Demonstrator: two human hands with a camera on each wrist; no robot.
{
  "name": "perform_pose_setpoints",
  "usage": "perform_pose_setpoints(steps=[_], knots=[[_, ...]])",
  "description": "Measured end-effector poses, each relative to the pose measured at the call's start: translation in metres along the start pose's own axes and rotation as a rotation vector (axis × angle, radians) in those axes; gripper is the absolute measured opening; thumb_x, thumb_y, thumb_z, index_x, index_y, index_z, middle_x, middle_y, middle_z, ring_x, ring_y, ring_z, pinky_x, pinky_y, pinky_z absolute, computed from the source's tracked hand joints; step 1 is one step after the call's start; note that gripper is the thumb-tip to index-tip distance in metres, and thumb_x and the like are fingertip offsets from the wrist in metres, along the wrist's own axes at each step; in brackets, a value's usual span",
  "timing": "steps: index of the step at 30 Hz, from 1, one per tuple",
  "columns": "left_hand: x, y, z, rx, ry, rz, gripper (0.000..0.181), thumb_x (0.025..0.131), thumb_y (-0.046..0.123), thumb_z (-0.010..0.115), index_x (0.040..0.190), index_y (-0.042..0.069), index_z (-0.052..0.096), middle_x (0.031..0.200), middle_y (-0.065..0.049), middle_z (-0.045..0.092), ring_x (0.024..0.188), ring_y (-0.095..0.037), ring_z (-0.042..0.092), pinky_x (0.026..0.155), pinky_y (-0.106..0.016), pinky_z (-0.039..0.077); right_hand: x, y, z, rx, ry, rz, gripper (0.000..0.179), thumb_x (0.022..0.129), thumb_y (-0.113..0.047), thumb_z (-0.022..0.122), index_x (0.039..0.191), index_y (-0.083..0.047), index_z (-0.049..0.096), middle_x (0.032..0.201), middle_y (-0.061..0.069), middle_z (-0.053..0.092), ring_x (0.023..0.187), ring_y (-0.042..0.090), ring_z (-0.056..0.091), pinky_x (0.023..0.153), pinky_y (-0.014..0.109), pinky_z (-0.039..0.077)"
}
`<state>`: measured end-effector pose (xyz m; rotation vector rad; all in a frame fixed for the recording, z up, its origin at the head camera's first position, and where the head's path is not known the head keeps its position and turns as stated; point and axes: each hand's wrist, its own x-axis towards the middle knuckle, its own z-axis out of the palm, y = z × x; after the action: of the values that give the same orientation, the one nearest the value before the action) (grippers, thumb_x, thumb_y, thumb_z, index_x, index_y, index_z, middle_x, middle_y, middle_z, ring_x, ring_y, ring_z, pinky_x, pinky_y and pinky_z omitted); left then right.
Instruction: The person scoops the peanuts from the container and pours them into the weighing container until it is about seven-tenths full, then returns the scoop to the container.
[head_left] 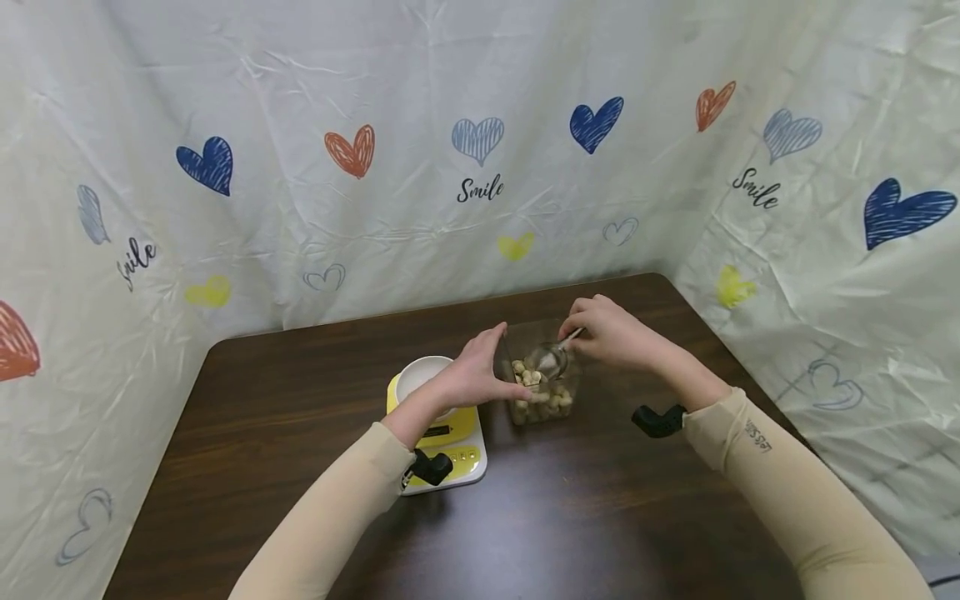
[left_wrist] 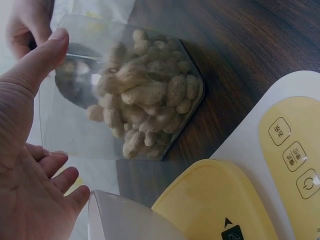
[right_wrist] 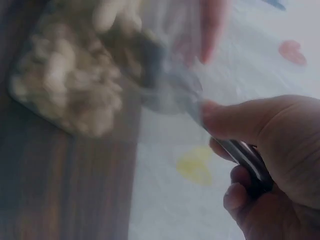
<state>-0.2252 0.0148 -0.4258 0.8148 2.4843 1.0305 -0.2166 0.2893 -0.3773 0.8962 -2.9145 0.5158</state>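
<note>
A clear plastic container (head_left: 528,333) holds several unshelled peanuts (left_wrist: 145,95). My left hand (head_left: 480,371) grips the container's left side, its thumb (left_wrist: 42,57) over the near wall and its fingers toward the far corner. My right hand (head_left: 606,329) holds a metal spoon (head_left: 550,358) by the handle. The spoon's round bowl is inside the container among the peanuts, tilted down; in the right wrist view it is blurred, with the handle (right_wrist: 245,157) running back under my thumb.
Left of the container stands a yellow and white kitchen scale (head_left: 461,433) with a white bowl (head_left: 420,371) on it, partly hidden by my left hand. The dark wooden table (head_left: 300,417) ends at a white cloth (head_left: 412,250) printed with hearts.
</note>
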Motion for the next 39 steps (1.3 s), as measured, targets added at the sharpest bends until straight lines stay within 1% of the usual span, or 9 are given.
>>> perform_pose_setpoints(steps=[3,8,14,17,20,24,27,34,39], knots=[[0.0,0.0,0.0,-0.002,0.0,0.0,0.122,0.08,0.055,0.085,0.166,0.017,0.007,0.168,-0.006,0.019,0.154,-0.027,0.015,0.119,-0.048,0.025,0.0,-0.004,0.005,-0.011,0.023,-0.009,0.009,0.089,-0.011,0.081,0.098,-0.013,0.079,0.096,0.0,0.062,0.088,0.023,0.051,0.082,0.043,0.038],[0.001,-0.001,0.0,0.005,0.001,-0.005,0.121,0.081,0.055,0.084,0.166,0.017,0.007,0.168,-0.006,0.019,0.154,-0.028,0.015,0.119,-0.049,0.025,-0.002,-0.008,0.006,0.028,0.012,0.063,0.008,0.091,-0.012,0.08,0.099,-0.014,0.079,0.098,-0.001,0.061,0.09,0.023,0.051,0.081,0.041,0.039],[0.0,-0.001,0.001,0.013,-0.003,-0.019,0.124,0.079,0.059,0.084,0.166,0.017,0.007,0.169,-0.006,0.018,0.155,-0.028,0.015,0.12,-0.049,0.025,-0.009,-0.001,-0.003,0.127,-0.005,0.117,0.009,0.095,-0.015,0.076,0.104,-0.017,0.078,0.104,0.0,0.062,0.099,0.026,0.054,0.083,0.042,0.043],[0.0,-0.001,0.002,0.014,-0.001,-0.022,0.126,0.077,0.063,0.083,0.166,0.017,0.007,0.169,-0.005,0.018,0.155,-0.028,0.015,0.12,-0.049,0.024,-0.013,0.005,-0.006,0.187,0.0,0.136,0.011,0.096,-0.016,0.075,0.106,-0.016,0.077,0.105,0.001,0.062,0.099,0.025,0.054,0.082,0.042,0.045],[0.0,-0.002,0.002,0.005,0.004,-0.018,0.126,0.077,0.061,0.084,0.166,0.017,0.008,0.168,-0.005,0.019,0.155,-0.027,0.014,0.12,-0.048,0.023,-0.015,0.009,-0.006,0.227,0.006,0.147,0.012,0.096,-0.015,0.075,0.108,-0.015,0.077,0.105,0.002,0.062,0.096,0.022,0.055,0.081,0.042,0.047],[0.0,-0.002,0.003,-0.002,0.008,-0.012,0.124,0.078,0.057,0.085,0.166,0.017,0.008,0.168,-0.005,0.019,0.155,-0.027,0.014,0.12,-0.048,0.023,-0.014,0.012,-0.003,0.239,0.017,0.161,0.013,0.097,-0.016,0.073,0.11,-0.015,0.077,0.106,0.002,0.061,0.095,0.02,0.056,0.081,0.041,0.047],[0.0,-0.002,0.003,0.001,0.009,-0.007,0.123,0.078,0.057,0.085,0.166,0.017,0.008,0.168,-0.005,0.02,0.155,-0.027,0.015,0.12,-0.048,0.024,-0.013,0.013,-0.002,0.239,0.026,0.178,0.014,0.098,-0.017,0.073,0.111,-0.015,0.077,0.107,0.003,0.061,0.096,0.021,0.057,0.081,0.042,0.047],[0.0,-0.002,0.002,0.01,0.017,-0.004,0.123,0.079,0.055,0.085,0.166,0.017,0.008,0.168,-0.005,0.021,0.154,-0.028,0.016,0.12,-0.048,0.024,-0.015,0.013,-0.002,0.268,0.008,0.229,0.014,0.099,-0.02,0.071,0.111,-0.016,0.077,0.108,0.003,0.06,0.095,0.021,0.056,0.082,0.042,0.046],[0.001,-0.001,0.003,0.006,0.021,-0.002,0.122,0.079,0.052,0.087,0.166,0.016,0.009,0.168,-0.006,0.021,0.154,-0.029,0.016,0.12,-0.048,0.023,-0.016,0.013,-0.004,0.291,0.01,0.22,0.013,0.099,-0.018,0.072,0.11,-0.015,0.077,0.107,0.003,0.061,0.092,0.021,0.055,0.081,0.042,0.046]])
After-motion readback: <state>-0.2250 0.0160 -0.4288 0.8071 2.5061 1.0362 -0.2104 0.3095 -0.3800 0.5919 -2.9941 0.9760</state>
